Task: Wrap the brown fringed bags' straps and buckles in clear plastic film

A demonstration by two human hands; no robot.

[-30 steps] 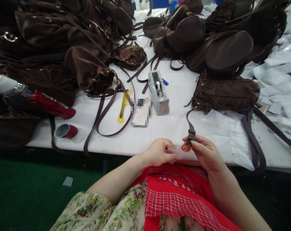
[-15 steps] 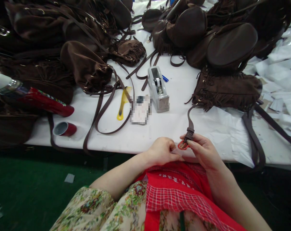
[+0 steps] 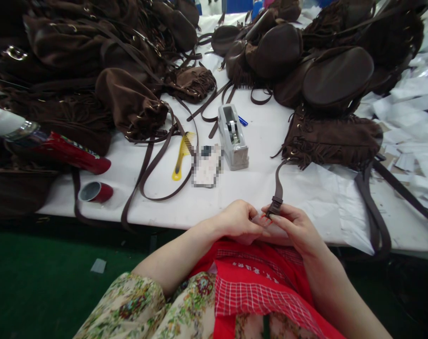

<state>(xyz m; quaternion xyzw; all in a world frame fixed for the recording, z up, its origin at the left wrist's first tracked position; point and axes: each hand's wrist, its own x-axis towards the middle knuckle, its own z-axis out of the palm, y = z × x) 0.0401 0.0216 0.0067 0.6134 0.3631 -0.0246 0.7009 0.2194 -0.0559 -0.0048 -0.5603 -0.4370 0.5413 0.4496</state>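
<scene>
My right hand pinches the buckle end of a dark brown strap between thumb and fingers. The strap runs up to a fringed brown suede bag lying on its side. A small orange-red piece shows at the buckle end, close to both hands' fingertips. My left hand is beside it at the table edge, fingers curled together; what they hold, if anything, I cannot make out.
On the white table stand a tape dispenser, a yellow comb, a blurred-out flat item, a blue pen, a red cup and a tilted red flask. Brown bags pile up left and right.
My right hand has drawn the buckle end slightly down and left, nearer my left hand. The orange-red loop at the buckle shows less now. The view has tilted up slightly.
</scene>
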